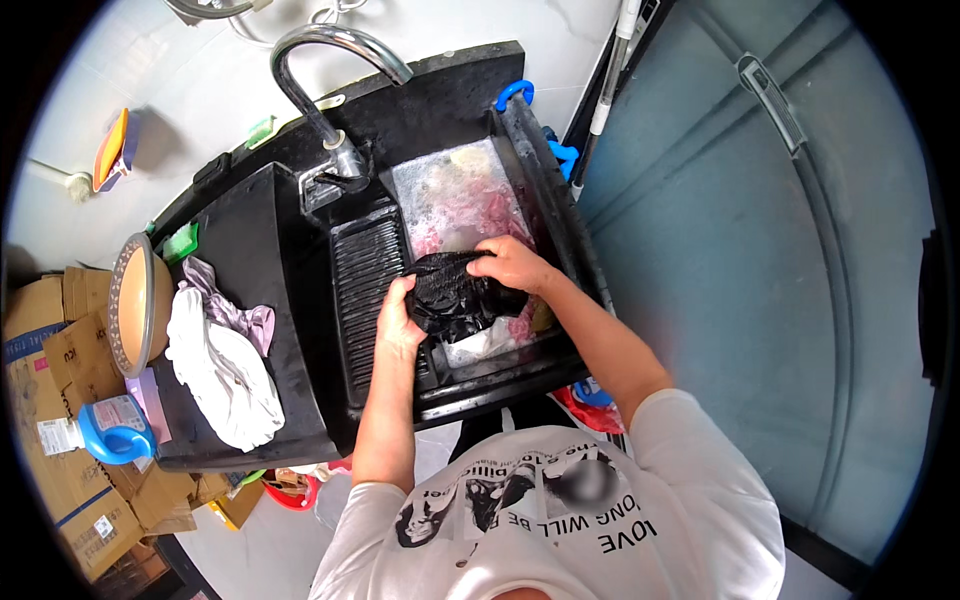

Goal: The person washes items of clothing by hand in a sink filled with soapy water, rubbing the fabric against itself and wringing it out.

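Observation:
A wet black cloth (461, 296) is stretched between my two hands over the laundry sink. My left hand (397, 319) grips its left edge, thumb on top, beside the ribbed washboard (367, 274). My right hand (514, 264) pinches the cloth's upper right part between thumb and fingers. Below and behind it, foamy water (435, 176) fills the basin of the black sink (551, 169). Pink fabric (499, 214) lies in the suds, and a white cloth (480, 343) shows near the front wall. The cloth's underside and some fingertips are hidden.
A chrome faucet (337, 37) arches over the sink's back. On the left counter (232, 225) lie a white garment (221, 367), a mauve cloth (255, 322) and a green brush (181, 241). A basin (139, 304) and blue detergent bottle (116, 429) stand farther left. A frosted door (712, 247) flanks the right.

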`<action>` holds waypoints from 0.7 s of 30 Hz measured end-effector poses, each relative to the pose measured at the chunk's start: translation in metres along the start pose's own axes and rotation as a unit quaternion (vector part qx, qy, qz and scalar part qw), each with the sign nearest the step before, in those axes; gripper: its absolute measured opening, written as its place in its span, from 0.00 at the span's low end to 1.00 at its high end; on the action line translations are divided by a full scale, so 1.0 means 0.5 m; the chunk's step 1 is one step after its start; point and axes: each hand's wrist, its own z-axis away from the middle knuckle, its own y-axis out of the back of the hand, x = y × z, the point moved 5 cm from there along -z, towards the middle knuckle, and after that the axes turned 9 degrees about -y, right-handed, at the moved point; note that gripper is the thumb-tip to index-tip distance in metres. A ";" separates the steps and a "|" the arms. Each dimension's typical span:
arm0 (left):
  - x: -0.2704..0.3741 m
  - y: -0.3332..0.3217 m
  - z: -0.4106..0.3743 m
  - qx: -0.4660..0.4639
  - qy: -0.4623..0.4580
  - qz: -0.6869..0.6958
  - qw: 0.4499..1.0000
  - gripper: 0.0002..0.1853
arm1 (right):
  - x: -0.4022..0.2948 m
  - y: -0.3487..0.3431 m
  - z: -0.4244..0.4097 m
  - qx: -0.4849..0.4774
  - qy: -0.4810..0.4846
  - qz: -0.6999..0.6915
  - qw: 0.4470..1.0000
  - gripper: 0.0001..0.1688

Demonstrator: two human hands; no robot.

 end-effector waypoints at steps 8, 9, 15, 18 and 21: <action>-0.071 -0.028 -0.006 0.089 0.012 -0.027 0.996 0.27 | -0.088 -0.077 0.019 0.271 0.292 0.029 0.917 0.07; -0.068 -0.038 -0.002 0.153 -0.005 -0.057 0.987 0.23 | -0.116 -0.102 0.044 0.215 0.299 0.029 0.929 0.07; -0.127 0.148 -0.088 0.039 -0.077 -0.045 0.995 0.19 | -0.082 -0.229 0.076 0.213 0.316 0.225 0.897 0.08; -0.151 -0.039 -0.034 0.059 0.025 -0.117 0.991 0.26 | -0.002 -0.115 -0.083 0.249 0.021 0.305 0.919 0.20; -0.152 -0.014 -0.051 0.043 0.024 -0.110 0.993 0.23 | 0.028 -0.097 -0.111 0.235 -0.021 0.276 0.932 0.15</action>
